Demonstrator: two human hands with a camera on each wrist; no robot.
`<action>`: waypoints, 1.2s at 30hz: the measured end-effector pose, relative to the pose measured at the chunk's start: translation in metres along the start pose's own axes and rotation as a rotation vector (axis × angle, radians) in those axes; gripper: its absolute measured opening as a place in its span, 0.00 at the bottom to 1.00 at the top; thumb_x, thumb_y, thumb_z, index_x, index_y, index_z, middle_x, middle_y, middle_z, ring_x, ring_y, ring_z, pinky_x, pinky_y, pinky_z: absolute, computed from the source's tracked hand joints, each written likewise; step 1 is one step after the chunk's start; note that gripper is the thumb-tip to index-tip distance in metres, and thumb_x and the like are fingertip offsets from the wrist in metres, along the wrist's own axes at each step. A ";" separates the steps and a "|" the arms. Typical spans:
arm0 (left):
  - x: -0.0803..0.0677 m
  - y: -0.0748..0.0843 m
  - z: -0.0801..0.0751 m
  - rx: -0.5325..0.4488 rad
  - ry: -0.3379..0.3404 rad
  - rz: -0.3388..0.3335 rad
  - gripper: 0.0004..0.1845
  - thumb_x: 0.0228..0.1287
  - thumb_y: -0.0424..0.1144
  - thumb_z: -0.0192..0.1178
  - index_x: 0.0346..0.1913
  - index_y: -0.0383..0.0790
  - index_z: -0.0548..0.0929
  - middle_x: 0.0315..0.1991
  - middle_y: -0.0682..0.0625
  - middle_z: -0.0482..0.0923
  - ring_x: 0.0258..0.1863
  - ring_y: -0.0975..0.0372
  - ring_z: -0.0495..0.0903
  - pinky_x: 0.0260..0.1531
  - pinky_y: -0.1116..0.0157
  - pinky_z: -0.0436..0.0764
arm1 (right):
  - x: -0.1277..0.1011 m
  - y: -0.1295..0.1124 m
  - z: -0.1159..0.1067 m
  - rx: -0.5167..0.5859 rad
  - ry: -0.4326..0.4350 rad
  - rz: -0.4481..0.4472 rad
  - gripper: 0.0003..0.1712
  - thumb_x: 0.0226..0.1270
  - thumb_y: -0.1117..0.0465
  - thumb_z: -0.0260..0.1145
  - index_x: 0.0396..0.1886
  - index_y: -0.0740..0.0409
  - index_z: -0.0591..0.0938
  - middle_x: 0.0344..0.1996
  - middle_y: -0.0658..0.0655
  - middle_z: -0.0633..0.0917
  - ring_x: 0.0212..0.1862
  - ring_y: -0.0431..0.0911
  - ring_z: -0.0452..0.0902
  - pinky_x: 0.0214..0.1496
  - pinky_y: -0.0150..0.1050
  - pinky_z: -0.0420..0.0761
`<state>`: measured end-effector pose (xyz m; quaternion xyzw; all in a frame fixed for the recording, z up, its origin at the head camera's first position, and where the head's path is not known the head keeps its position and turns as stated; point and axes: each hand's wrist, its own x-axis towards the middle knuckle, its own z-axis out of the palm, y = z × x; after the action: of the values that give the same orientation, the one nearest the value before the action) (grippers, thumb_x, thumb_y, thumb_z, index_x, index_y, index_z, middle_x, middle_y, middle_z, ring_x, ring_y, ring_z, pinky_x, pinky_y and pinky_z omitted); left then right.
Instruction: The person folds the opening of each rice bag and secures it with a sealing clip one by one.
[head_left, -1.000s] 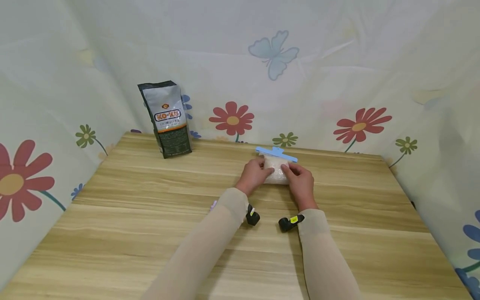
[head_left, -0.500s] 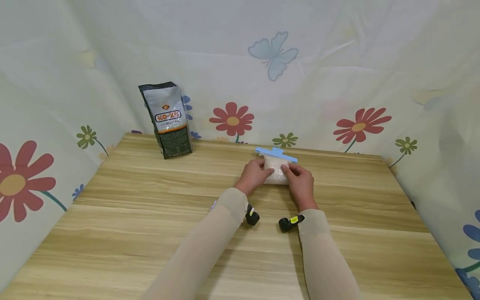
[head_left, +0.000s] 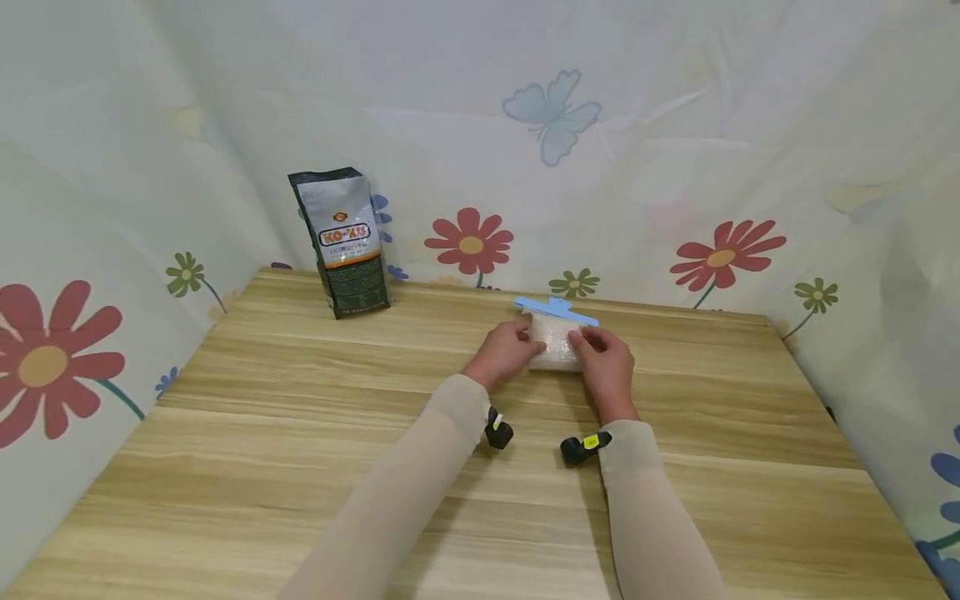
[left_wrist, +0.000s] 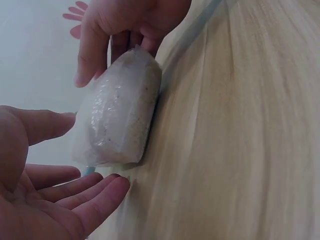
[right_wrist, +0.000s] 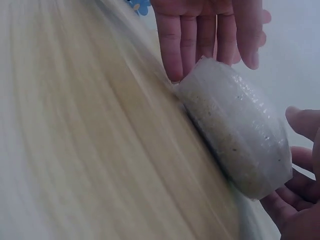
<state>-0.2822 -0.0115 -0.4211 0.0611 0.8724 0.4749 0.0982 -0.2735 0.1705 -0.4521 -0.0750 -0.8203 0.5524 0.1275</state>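
A clear plastic bag of pale, rice-like grains [head_left: 557, 343] sits near the table's back edge. Across its top runs a light blue bag clip [head_left: 558, 309]. At the bag's left end is my left hand [head_left: 504, 354], its fingers nearly straight; in the left wrist view the left thumb [left_wrist: 55, 122] stands off the plastic. My right hand [head_left: 607, 371] is at the other end. Its fingers [right_wrist: 287, 205] lie loosely beside and partly behind the bag in the right wrist view, with the thumb [right_wrist: 300, 120] spread away from them.
A tall silver and dark green pouch [head_left: 343, 242] stands upright at the back left of the wooden table [head_left: 300, 392]. A flower-printed curtain [head_left: 420, 142] hangs right behind the back edge and along both sides.
Both thumbs have drawn slightly outward from the bag. The bag and its clip stay in place, while the whole view has shifted a little. A small purple item beside the left sleeve is now hidden.
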 end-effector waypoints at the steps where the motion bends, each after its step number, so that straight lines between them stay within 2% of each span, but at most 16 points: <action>1: -0.001 0.000 -0.002 0.003 0.002 -0.001 0.33 0.67 0.48 0.60 0.70 0.38 0.66 0.63 0.40 0.75 0.63 0.52 0.74 0.63 0.56 0.73 | 0.000 -0.001 0.001 0.002 0.006 -0.005 0.26 0.62 0.44 0.69 0.52 0.57 0.82 0.49 0.58 0.84 0.52 0.49 0.79 0.56 0.43 0.77; 6: -0.004 -0.001 -0.011 0.003 0.009 -0.005 0.33 0.68 0.51 0.58 0.70 0.38 0.67 0.61 0.41 0.76 0.61 0.52 0.76 0.62 0.56 0.74 | -0.002 -0.004 0.003 -0.011 0.029 -0.028 0.23 0.63 0.49 0.68 0.52 0.58 0.82 0.47 0.59 0.84 0.51 0.50 0.79 0.55 0.43 0.77; 10: -0.007 -0.003 -0.019 0.009 0.026 0.005 0.33 0.68 0.52 0.57 0.69 0.37 0.68 0.60 0.41 0.77 0.60 0.52 0.76 0.61 0.55 0.74 | -0.005 -0.006 0.004 -0.045 0.055 -0.060 0.22 0.63 0.51 0.68 0.52 0.59 0.82 0.49 0.61 0.83 0.53 0.53 0.77 0.59 0.47 0.75; 16: -0.012 -0.011 -0.032 0.008 0.053 0.018 0.33 0.68 0.53 0.57 0.69 0.36 0.67 0.59 0.41 0.78 0.60 0.52 0.76 0.61 0.56 0.74 | -0.011 -0.015 0.008 -0.098 0.093 -0.200 0.19 0.64 0.55 0.67 0.51 0.60 0.83 0.52 0.62 0.83 0.58 0.56 0.76 0.64 0.50 0.70; 20: -0.019 -0.015 -0.042 0.020 0.063 0.022 0.34 0.69 0.54 0.56 0.70 0.37 0.66 0.60 0.42 0.78 0.61 0.53 0.76 0.61 0.56 0.74 | -0.016 -0.026 0.015 -0.088 0.081 -0.295 0.17 0.64 0.58 0.67 0.50 0.61 0.84 0.51 0.62 0.84 0.57 0.56 0.76 0.63 0.51 0.71; 25: -0.026 -0.019 -0.055 -0.011 0.065 -0.001 0.35 0.69 0.55 0.55 0.72 0.39 0.64 0.63 0.43 0.75 0.61 0.53 0.75 0.60 0.53 0.75 | -0.022 -0.035 0.025 -0.100 0.061 -0.377 0.16 0.63 0.60 0.68 0.48 0.61 0.84 0.48 0.63 0.85 0.55 0.57 0.77 0.60 0.52 0.73; 31: -0.030 -0.022 -0.070 0.017 0.091 0.000 0.34 0.70 0.55 0.54 0.71 0.39 0.65 0.62 0.43 0.75 0.61 0.52 0.75 0.61 0.53 0.74 | -0.024 -0.042 0.038 -0.074 0.074 -0.461 0.14 0.60 0.63 0.69 0.46 0.61 0.85 0.45 0.63 0.86 0.53 0.56 0.80 0.58 0.50 0.75; 36: -0.035 -0.026 -0.084 0.037 0.142 -0.002 0.34 0.69 0.54 0.55 0.70 0.38 0.66 0.62 0.43 0.75 0.61 0.53 0.76 0.61 0.54 0.74 | -0.026 -0.050 0.054 -0.070 0.034 -0.482 0.14 0.61 0.64 0.69 0.47 0.61 0.85 0.46 0.61 0.85 0.55 0.55 0.79 0.60 0.50 0.74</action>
<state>-0.2673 -0.1011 -0.3945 0.0282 0.8859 0.4616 0.0355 -0.2635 0.0967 -0.4280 0.1092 -0.8309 0.4759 0.2670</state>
